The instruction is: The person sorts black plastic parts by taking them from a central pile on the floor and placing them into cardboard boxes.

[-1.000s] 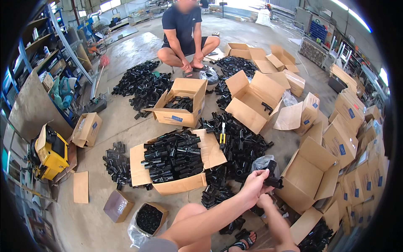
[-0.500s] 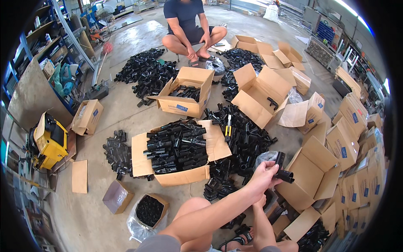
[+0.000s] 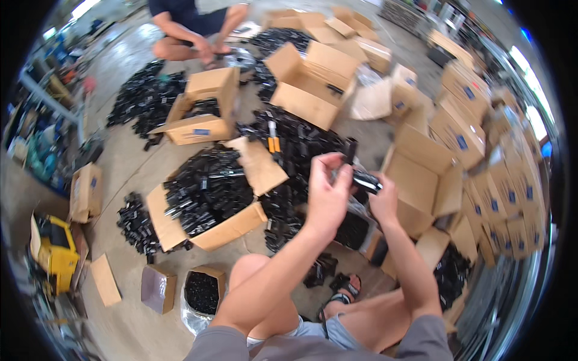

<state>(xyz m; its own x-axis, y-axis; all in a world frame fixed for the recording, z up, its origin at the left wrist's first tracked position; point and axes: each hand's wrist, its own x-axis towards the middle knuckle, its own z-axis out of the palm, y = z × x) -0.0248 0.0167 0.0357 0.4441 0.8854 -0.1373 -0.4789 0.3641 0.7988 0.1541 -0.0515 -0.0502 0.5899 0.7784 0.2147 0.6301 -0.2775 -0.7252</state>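
Note:
My left hand (image 3: 329, 188) is closed round a glossy black pipe fitting (image 3: 365, 180) made of joined tubes, one of them sticking up past the fingers. At the fitting's right end my right hand (image 3: 384, 197) has its fingers closed, partly blurred; whatever small piece it may grip is hidden. Below both hands stands an open container of small black pieces (image 3: 350, 232). A large heap of similar black fittings (image 3: 301, 147) lies just beyond my left hand, and to its left an open carton (image 3: 232, 228) is piled high with them.
An empty open carton (image 3: 412, 180) stands to the right, before stacked closed cartons (image 3: 460, 129). Farther off are a part-filled carton (image 3: 201, 129) and a seated person (image 3: 195, 30). A small box of black bits (image 3: 202, 293) sits near my left knee, with a yellow machine (image 3: 57, 256) far left.
My view has swung right, so the scene sits farther left. My right hand has come up from low beside the container to the fitting's end; the left still holds the fitting.

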